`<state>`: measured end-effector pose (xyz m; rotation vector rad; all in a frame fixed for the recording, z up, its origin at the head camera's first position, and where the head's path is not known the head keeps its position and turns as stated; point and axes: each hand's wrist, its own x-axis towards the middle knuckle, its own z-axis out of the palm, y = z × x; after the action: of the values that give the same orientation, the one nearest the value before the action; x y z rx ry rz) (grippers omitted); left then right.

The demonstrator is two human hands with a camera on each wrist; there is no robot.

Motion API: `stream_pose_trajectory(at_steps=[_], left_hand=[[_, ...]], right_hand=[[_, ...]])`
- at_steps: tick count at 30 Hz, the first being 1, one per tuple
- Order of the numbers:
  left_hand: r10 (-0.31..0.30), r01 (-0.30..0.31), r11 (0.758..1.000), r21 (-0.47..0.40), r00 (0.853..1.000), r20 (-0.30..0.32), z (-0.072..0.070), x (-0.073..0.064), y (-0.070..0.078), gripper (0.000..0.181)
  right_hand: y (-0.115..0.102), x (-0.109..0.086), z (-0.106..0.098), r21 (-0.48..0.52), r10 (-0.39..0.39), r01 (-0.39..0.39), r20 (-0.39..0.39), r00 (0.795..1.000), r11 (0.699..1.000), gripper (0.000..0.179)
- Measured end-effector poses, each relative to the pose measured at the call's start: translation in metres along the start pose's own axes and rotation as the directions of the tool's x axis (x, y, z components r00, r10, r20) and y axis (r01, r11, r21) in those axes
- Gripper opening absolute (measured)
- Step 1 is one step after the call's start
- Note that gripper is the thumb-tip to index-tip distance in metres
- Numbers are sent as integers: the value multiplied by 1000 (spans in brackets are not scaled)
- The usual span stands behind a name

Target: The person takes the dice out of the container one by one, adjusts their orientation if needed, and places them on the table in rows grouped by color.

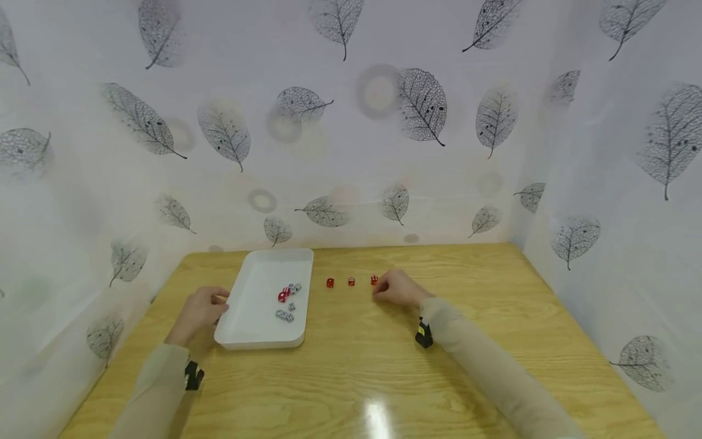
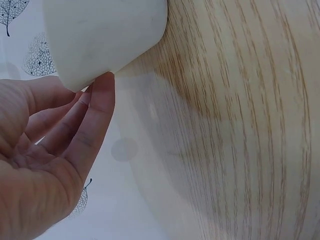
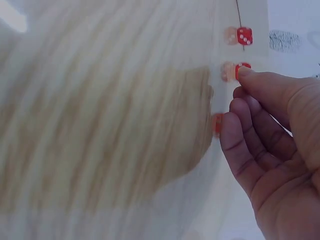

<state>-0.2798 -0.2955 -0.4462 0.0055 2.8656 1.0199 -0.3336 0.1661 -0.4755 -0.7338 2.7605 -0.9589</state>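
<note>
At the left of the table, my left hand [image 1: 201, 310] pinches the side of a white plastic tray [image 1: 266, 340]. In the left wrist view its thumb and fingertips meet the tray's edge [image 2: 100, 47]. Red dice [image 1: 282, 297] and several greyish dice [image 1: 284, 315] lie in the tray. To the tray's right, a red die [image 1: 330, 283], a second red die [image 1: 351, 281] and a third red die [image 1: 375, 280] form a spaced row. My right hand [image 1: 402, 288] is beside the third die, fingers loosely bent. Nothing shows between thumb and fingers; they partly cover the row in the right wrist view.
A wooden table [image 1: 351, 378] carries everything. Leaf-patterned sheeting [image 1: 351, 152] rises behind it and along both sides. Each wrist wears a small black device [image 1: 423, 333]. The glossy tabletop reflects the dice and a bright light near the front.
</note>
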Motion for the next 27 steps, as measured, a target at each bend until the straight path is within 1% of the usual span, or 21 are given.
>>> stream_pose_trajectory(at_steps=[4,6,8,14,21,24,27], left_hand=[[1,-1,1000,-4,1000,-6,0,2,0,36],[9,-9,1000,3,1000,-10,0,3,0,36],[12,-12,1000,15,1000,-8,0,3,0,36],[-25,25,1000,14,1000,7,0,1,-2,37],[8,-8,1000,9,1000,-11,-1,-1,-2,37],[4,-4,1000,9,1000,-4,-1,0,-2,38],[-9,9,1000,6,1000,3,-1,2,-1,38]], right_hand=[[-11,4,5,8,-22,22,31,999,1000,4],[-16,6,9,0,-26,26,46,999,1000,4],[-22,9,14,14,-34,33,61,998,999,4],[-41,16,27,39,-95,92,76,993,995,6],[-54,24,41,14,-131,130,101,986,991,4],[-63,27,44,-15,-150,153,114,982,988,5],[-73,33,47,-38,-164,169,109,980,985,7]])
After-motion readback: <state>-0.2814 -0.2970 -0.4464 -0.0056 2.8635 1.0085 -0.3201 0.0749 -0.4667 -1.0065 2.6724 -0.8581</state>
